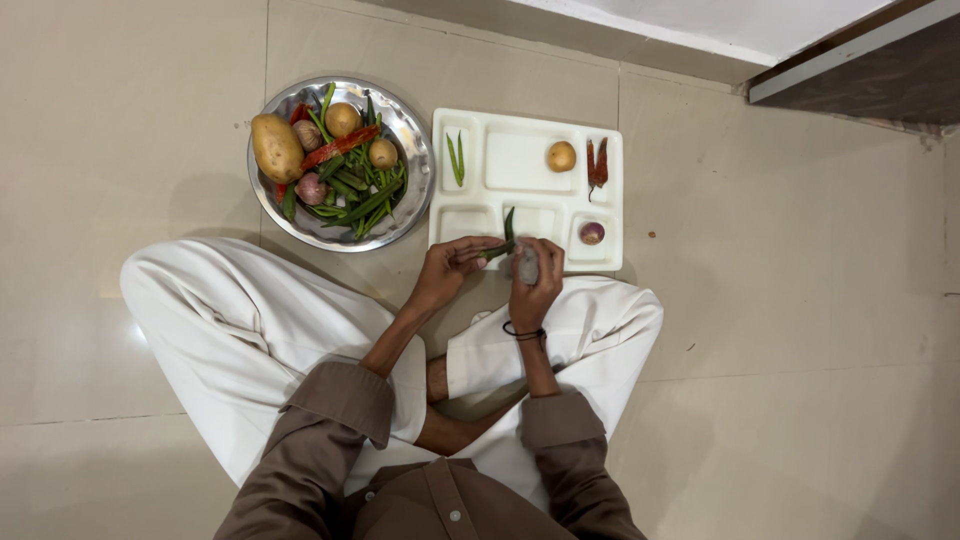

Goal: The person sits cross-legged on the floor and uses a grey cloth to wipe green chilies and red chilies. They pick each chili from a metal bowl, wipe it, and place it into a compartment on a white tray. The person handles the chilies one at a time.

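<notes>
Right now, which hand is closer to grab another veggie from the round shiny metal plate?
Probably the left hand. It is on the same side as the round shiny metal plate of vegetables and pinches only a long green bean. The right hand sits farther away, wrapped around a small grey tool.

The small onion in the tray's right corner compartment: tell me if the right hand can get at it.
Probably yes: the small onion lies uncovered just beyond the right hand, though that hand already grips something.

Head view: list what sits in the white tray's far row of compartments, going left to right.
In the white tray: green chillies → an empty middle compartment → small potato → dried red chillies.
</notes>
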